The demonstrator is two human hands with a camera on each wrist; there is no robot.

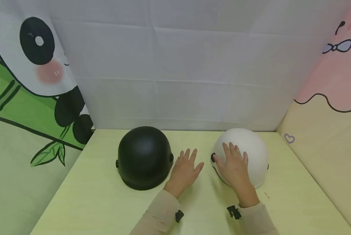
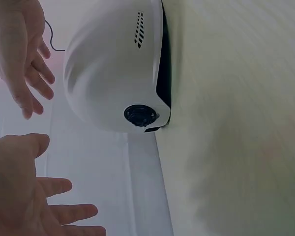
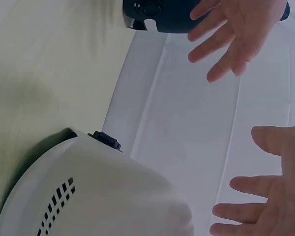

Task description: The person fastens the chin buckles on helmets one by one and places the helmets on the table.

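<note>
A white helmet [image 1: 253,153] sits dome-up at the right of the table, with a black round fitting [image 2: 140,115] on its side and vent slots. In the head view my right hand [image 1: 234,164] overlaps its front; the right wrist view shows the fingers spread and apart from the shell. To the left stands a black helmet [image 1: 144,156], also dome-up. My left hand [image 1: 184,171] is in the air between the two helmets, nearer the black one, fingers straight and thumb out. Neither hand holds anything.
A pale yellow table [image 1: 99,202] carries both helmets. Behind it hangs a creased white sheet [image 1: 190,75]. Side panels with cartoon drawings flank it, a green panel [image 1: 17,156] on the left and a pink and cream one [image 1: 334,140] on the right.
</note>
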